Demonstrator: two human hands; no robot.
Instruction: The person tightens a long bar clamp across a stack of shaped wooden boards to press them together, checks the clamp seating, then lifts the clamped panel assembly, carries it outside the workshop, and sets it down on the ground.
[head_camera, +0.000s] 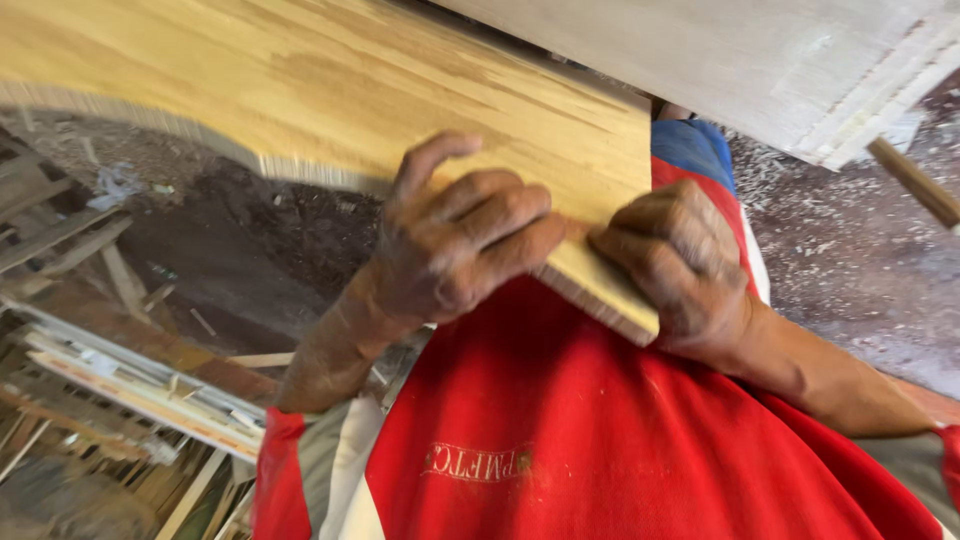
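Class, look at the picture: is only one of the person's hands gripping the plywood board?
No, both the left hand and the right hand grip the near edge of the plywood board.

Held a board of yellowish plywood, matt, smooth-faced with streaky grain, thin layers showing rough along its cut edge. Looked dusty and grimy on both the left hand and the right hand. Wore a red cloth shirt, matt and smudged. Lay pale, chalky and unpolished, the far wooden panel. Covered the ground with rough sawdust.
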